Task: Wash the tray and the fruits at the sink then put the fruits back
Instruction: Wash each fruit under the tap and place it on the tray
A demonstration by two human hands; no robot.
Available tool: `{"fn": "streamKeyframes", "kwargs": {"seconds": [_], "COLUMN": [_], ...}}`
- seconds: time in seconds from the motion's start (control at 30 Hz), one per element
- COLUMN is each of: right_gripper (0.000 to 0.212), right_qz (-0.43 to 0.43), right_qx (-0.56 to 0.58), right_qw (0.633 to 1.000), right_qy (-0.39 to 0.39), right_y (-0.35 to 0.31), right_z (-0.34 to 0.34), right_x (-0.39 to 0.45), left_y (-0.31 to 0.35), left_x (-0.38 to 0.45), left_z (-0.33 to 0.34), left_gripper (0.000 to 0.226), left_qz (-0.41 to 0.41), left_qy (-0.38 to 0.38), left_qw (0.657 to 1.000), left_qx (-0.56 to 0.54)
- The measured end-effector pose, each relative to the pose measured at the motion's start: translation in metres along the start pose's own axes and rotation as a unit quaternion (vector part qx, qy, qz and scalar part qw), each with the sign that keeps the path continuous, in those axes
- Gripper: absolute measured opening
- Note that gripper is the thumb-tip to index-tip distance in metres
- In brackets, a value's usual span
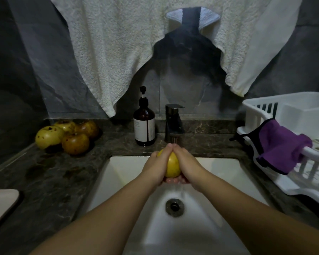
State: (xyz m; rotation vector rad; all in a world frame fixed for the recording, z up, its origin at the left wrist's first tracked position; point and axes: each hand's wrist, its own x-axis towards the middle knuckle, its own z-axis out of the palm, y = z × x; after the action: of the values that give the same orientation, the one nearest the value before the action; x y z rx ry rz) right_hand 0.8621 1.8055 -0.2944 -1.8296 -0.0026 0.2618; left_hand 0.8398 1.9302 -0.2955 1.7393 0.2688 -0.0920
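Observation:
A yellow fruit [173, 167] is cupped between both my hands over the white sink [219, 173], just under the dark faucet [173, 124], from which water runs. My left hand [157, 165] wraps its left side and my right hand [189, 165] wraps its right side, fingertips meeting on top. Several more yellow-brown spotted fruits [66, 134] lie in a heap on the dark marble counter at the left. A pale tray corner [2, 203] shows at the left edge of the counter.
A brown pump bottle [144, 126] stands left of the faucet. A white dish rack [291, 137] with a purple cloth [280, 148] draped over it sits on the right. White towels [118, 52] hang above. The drain [174, 207] lies below my hands.

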Motion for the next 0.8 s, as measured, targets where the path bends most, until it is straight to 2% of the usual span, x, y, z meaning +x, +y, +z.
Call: {"fn": "streamKeyframes", "kwargs": {"seconds": [0.1, 0.2, 0.23, 0.33, 0.47, 0.57, 0.63, 0.7, 0.73, 0.8], "right_gripper": [0.032, 0.051, 0.049, 0.024, 0.04, 0.022, 0.03, 0.049, 0.048, 0.033], "right_qz": [-0.052, 0.027, 0.025, -0.051, 0.03, -0.05, -0.021, 0.037, 0.038, -0.028], "right_qx": [-0.021, 0.012, 0.004, -0.059, -0.007, -0.038, -0.024, 0.022, 0.034, -0.017], "right_qw": [0.998, 0.999, 1.0, 0.997, 0.999, 0.998, 1.0, 0.999, 0.999, 0.999], "right_qy": [0.012, -0.023, -0.01, 0.022, -0.017, 0.013, -0.003, -0.02, -0.013, 0.018], "right_y": [0.004, 0.004, 0.004, 0.009, 0.008, 0.008, 0.01, 0.009, 0.009, 0.009], "right_z": [-0.002, 0.0, 0.0, 0.0, 0.005, 0.001, 0.0, 0.0, 0.0, -0.001], "right_x": [0.003, 0.001, 0.001, 0.006, 0.005, 0.008, 0.01, 0.008, 0.01, 0.01], "left_y": [0.002, -0.001, -0.001, 0.001, -0.004, -0.001, 0.0, -0.001, -0.002, 0.0], "left_x": [0.001, 0.004, 0.003, 0.0, 0.005, 0.002, 0.003, 0.003, 0.003, 0.001], "left_z": [-0.003, -0.003, -0.003, -0.005, -0.004, -0.004, -0.004, -0.002, -0.002, -0.003], "left_gripper": [0.063, 0.06, 0.061, 0.063, 0.053, 0.055, 0.061, 0.062, 0.062, 0.065], "left_qz": [-0.006, 0.037, 0.03, -0.022, 0.022, -0.033, -0.012, 0.018, 0.011, -0.033], "left_qy": [-0.027, 0.005, -0.004, -0.042, -0.001, -0.04, -0.028, 0.003, 0.0, -0.033], "left_qw": [0.999, 0.999, 0.999, 0.998, 1.0, 0.997, 0.999, 1.0, 1.0, 0.998], "left_qx": [-0.017, 0.012, 0.01, -0.038, 0.009, -0.057, -0.02, 0.009, 0.0, -0.051]}}
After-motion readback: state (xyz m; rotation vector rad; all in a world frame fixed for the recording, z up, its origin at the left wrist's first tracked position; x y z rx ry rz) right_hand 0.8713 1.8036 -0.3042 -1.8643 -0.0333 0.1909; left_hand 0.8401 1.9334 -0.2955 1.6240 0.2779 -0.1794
